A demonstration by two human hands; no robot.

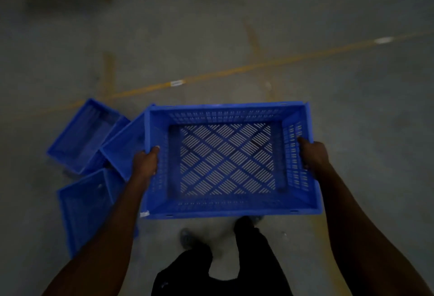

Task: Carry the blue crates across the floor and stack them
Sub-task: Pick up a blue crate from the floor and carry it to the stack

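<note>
Concrete floor (352, 107), one, grey, crossed by one long yellow line (234, 70). Blue crates, four: one held crate (225, 161), open side up, slotted base, carried above the floor in front of the person; three loose crates (82, 136) lying jumbled on the floor to its left. Hands, two: left hand (145, 161) gripping the held crate's left rim, right hand (312, 154) gripping its right rim. Shoes (186, 237), two, blurred.

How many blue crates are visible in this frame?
4: one held crate in both hands; three on the floor at left: far, middle, near. None stacked; others may lie out of view.
</note>
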